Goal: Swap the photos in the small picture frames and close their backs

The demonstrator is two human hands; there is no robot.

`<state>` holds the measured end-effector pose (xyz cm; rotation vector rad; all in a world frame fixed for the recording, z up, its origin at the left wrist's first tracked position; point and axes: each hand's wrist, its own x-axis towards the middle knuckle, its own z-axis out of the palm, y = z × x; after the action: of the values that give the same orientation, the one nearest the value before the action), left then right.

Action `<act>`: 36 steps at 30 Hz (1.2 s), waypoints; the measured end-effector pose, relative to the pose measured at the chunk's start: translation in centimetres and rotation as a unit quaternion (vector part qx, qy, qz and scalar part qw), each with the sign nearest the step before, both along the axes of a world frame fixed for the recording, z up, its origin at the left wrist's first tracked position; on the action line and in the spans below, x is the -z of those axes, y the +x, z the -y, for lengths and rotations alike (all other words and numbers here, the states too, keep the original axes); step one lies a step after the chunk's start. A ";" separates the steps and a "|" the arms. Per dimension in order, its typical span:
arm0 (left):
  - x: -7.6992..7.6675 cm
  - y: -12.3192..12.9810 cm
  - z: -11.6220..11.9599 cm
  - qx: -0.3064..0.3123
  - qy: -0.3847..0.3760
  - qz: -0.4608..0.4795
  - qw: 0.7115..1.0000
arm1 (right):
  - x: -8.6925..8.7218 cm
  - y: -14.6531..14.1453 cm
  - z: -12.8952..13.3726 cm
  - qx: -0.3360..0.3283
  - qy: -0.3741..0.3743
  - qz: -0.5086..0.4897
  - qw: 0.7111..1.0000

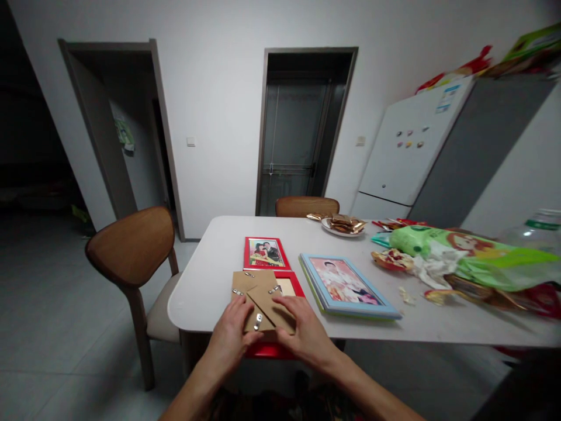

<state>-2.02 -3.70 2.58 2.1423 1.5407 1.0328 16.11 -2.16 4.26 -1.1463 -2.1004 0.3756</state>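
Between my hands is a brown backing board [258, 286] with metal clips and a diagonal stand piece. My left hand [232, 327] grips its left and near edge, thumb at the bottom. On the right side my right hand [302, 327] holds the same board, fingers on its surface. Beneath the board lies an empty-looking red frame [295, 285], partly hidden, its near edge showing below my hands. Just beyond it, a red frame with a couple's photo [265, 254] lies flat. To the right sits a stack of frames, a light blue one [346, 283] on top.
A plate of wrapped snacks [344, 225] stands at the table's far side. Opened fruit [394, 258], crumpled tissue [436, 266] and a green bag [491, 254] lie to the right. Wooden chairs stand left [134, 248] and behind [307, 206] the white table [201, 263].
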 end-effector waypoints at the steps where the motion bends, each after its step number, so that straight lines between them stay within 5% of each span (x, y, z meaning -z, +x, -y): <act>1: 0.0 0.8 0.0 0.016 -0.011 0.006 1.000 | 0.2 1.0 0.2 0.009 -0.008 0.005 1.000; 7: 0.8 3.5 -0.2 0.057 -0.038 -0.002 0.998 | 1.3 4.0 0.6 0.045 -0.035 0.032 0.998; 18: 0.3 3.2 -0.5 0.066 -0.073 -0.112 0.989 | 3.2 4.0 -0.1 0.062 -0.018 0.102 0.993; 36: 1.9 2.1 0.2 0.040 -0.020 -0.155 0.987 | 2.7 2.5 -4.5 0.122 -0.004 0.237 0.964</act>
<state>0.09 -3.90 0.69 2.4036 1.5731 0.6588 18.65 2.35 1.59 -1.6025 -2.3121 -0.0141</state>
